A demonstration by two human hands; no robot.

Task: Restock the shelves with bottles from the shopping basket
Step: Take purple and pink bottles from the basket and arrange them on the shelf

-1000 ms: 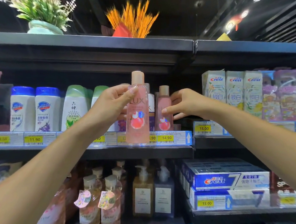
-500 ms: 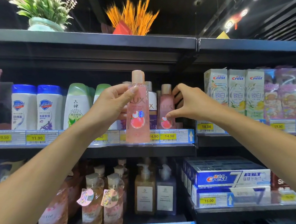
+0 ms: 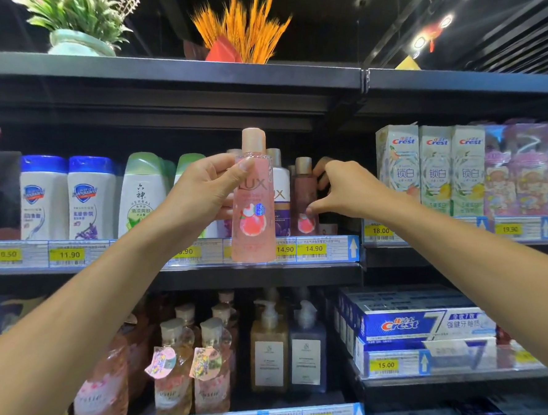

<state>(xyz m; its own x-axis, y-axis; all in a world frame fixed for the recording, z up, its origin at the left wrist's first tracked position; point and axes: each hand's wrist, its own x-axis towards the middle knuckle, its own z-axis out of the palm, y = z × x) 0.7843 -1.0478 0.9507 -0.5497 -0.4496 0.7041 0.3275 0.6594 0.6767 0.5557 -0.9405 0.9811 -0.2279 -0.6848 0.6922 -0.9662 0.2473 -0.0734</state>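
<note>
Your left hand [image 3: 207,192] grips a pink bottle [image 3: 254,231] upright in front of the shelf [image 3: 206,277], while your right hand [image 3: 348,190] seems to pinch a darker bottle [image 3: 304,192] standing farther back.

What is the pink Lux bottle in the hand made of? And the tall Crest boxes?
Pink Lux bottle: looks like clear, glossy plastic, since light shows through its pink liquid. Its peach cap looks like matte plastic. Tall Crest boxes: probably printed cardboard, with flat faces and sharp folded edges, slightly shiny.
</note>
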